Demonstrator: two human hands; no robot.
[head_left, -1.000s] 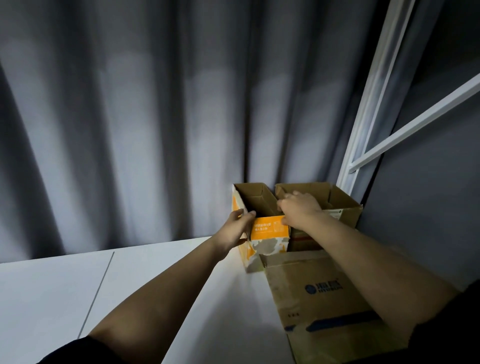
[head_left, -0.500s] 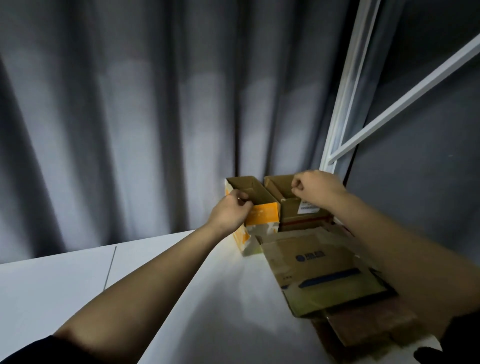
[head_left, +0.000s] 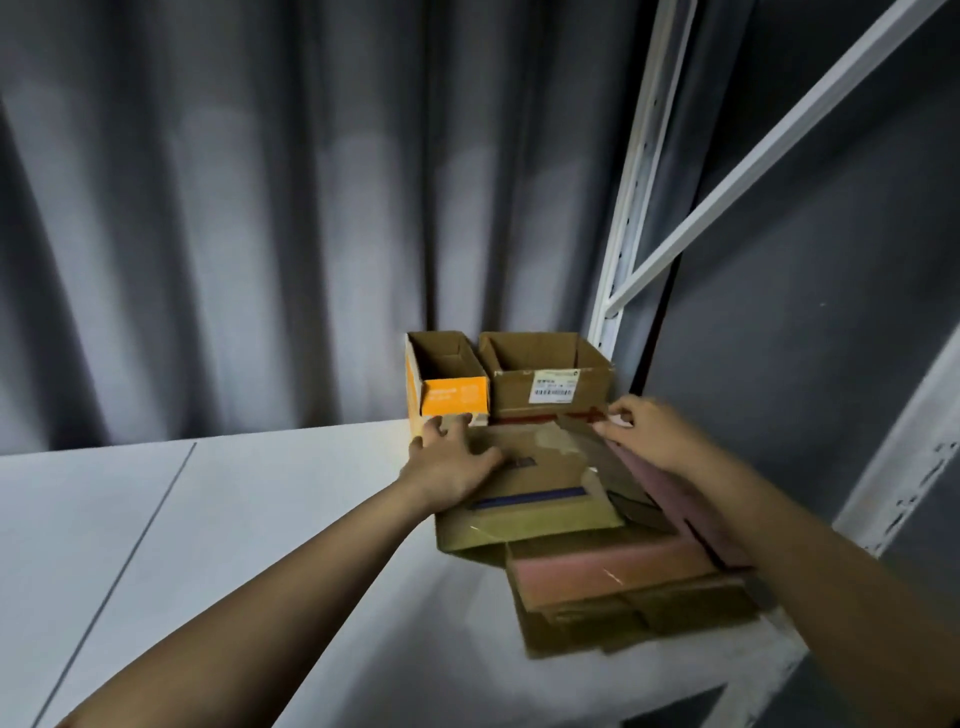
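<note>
Left hand (head_left: 452, 462) lies spread flat on the cardboard (head_left: 545, 512), right of centre in the frame, on the table (head_left: 234, 519); just behind stand an orange box (head_left: 454, 396) and a brown box (head_left: 550, 374), both open-topped, before the curtain (head_left: 260, 208); a rack post (head_left: 623, 218) rises at right; right hand (head_left: 654, 436) pinches the cardboard's far right flap; the cardboard lies flat atop a pink carton (head_left: 613, 571), its blue stripe running left to right.
</note>
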